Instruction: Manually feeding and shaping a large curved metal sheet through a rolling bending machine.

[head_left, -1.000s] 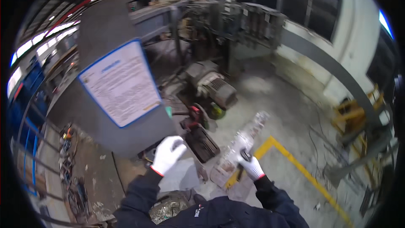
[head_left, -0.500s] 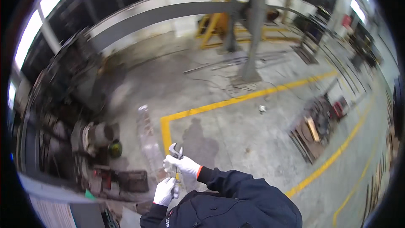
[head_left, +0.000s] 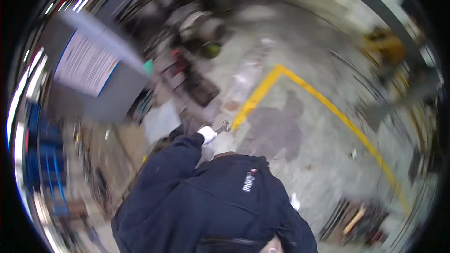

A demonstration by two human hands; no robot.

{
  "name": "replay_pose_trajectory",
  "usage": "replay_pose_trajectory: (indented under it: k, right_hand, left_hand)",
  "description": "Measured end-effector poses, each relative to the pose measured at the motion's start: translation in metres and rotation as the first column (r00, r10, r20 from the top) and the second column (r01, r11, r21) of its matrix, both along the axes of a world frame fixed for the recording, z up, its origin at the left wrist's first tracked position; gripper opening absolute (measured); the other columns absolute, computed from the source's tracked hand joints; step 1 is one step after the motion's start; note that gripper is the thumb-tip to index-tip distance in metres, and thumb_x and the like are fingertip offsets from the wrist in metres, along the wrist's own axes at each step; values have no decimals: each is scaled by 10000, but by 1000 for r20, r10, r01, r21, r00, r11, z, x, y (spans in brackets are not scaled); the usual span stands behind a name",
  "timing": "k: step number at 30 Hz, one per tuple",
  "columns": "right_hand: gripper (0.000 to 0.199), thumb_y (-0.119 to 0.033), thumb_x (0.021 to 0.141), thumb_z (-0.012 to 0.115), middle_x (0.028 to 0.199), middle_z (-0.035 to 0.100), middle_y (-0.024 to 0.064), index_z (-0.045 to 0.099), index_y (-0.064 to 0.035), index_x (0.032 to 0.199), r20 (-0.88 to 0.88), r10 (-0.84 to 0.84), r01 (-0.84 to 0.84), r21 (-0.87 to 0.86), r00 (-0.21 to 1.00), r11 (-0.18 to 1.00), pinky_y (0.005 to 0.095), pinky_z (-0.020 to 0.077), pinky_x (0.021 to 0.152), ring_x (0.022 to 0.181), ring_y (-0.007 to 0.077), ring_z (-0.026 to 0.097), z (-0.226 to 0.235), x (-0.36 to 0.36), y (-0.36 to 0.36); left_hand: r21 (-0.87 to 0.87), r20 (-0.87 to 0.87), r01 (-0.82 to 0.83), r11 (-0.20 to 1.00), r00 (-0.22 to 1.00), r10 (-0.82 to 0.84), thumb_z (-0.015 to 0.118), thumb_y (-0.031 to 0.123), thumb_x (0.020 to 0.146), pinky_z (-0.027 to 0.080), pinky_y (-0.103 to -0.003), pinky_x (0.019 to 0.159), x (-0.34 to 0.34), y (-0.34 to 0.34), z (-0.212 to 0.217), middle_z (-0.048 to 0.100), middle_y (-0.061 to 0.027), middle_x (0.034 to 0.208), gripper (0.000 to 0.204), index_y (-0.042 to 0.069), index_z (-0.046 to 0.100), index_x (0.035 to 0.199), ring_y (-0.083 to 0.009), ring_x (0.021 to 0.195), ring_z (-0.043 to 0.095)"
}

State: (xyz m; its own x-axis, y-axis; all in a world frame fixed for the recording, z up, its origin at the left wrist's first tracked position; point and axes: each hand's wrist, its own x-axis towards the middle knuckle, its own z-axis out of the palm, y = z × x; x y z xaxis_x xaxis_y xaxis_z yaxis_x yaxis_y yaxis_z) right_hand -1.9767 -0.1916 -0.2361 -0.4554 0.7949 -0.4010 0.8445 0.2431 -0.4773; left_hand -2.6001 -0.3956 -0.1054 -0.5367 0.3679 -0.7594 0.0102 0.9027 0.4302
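Note:
In front of my body, my left hand [head_left: 207,134], in a white glove, is closed around a grey wrench [head_left: 222,128]. The jaw end of the wrench sticks out to the right, over the floor by the yellow line. My right hand [head_left: 295,202], also gloved in white, hangs low at my right side. Only a small patch of that glove shows past my dark jacket; its fingers and anything in them are hidden.
A grey cabinet [head_left: 61,98] carrying a printed sheet [head_left: 86,63] stands on the left. Dark machinery [head_left: 199,84] lies ahead of it. A yellow floor line [head_left: 323,105] bends across the concrete. At lower right sits a pallet of dark parts [head_left: 370,227].
My view has swung to the left and is blurred. The two hands have parted: the right, earlier on an adjustable wrench in front, has dropped to my side. The left still holds its wrench.

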Motion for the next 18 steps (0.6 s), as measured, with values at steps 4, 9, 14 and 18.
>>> replay_pose_trajectory:
  k: [4,9,14,18]
  right_hand:
    - [489,-430,1046,632,891,763,117,740,46,1031,29,-741,518,-733,671,441,403,558,745,801,230,698,37,13,18]
    - [442,-389,1048,650,921,764,121,736,45,1064,71,-613,476,-701,787,531,378,565,751,813,230,709,78,-2,28]
    - [399,-348,1049,668,952,766,125,733,43,1096,73,-528,434,-671,846,601,354,572,756,825,231,720,120,-33,23]
    - [367,-315,1050,683,976,768,129,730,41,1122,55,-465,392,-628,884,672,334,578,760,835,232,728,144,-46,3]
  left_hand:
    - [100,211,-708,699,702,681,630,212,995,420,-376,388,23,-109,-19,638,-83,666,278,21,668,797,-196,459,572]
    - [266,478,-960,84,207,854,622,263,1033,423,-313,429,47,-201,-48,623,-22,696,235,89,646,877,-152,485,530]
    - [315,637,-856,-411,-131,760,594,330,1068,442,-305,449,-21,-255,-62,628,-5,715,293,128,629,859,-149,526,547]
    - [419,727,-656,-628,-172,665,570,366,1081,478,-380,469,-114,-280,-78,617,-18,705,318,156,551,844,-222,581,611]
